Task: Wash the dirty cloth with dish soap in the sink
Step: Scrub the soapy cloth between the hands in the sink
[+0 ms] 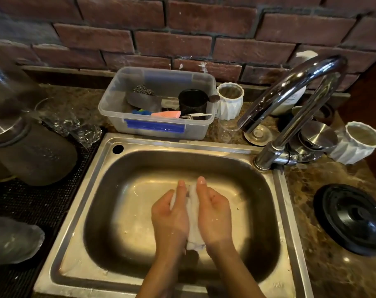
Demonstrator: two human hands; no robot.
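From the head view, both grips meet over the middle of the steel sink (109, 160). The left grip (171, 214) and the right grip (215, 216), both bare hands, have their fingers curled inward round a white cloth (193, 211), thumbs pointing away from the person. The cloth is bunched into an upright roll, pinched between the two palms and held above the sink floor; its lower end hangs out just below the heels of the hands. Both hands look wet. The curved chrome faucet (290, 89) rises from the sink's far right corner, and its spout ends over the desk (324, 265) beyond the basin's far rim, well apart from the cloth. Behind the sink a clear plastic tub (116, 117) sits on the desk, holding a pink sponge (166, 114) and a black cup (192, 102). A white ribbed cup (230, 100) stands just right of the tub, and a black round lid (350, 218) lies on the desk to the right of the sink.
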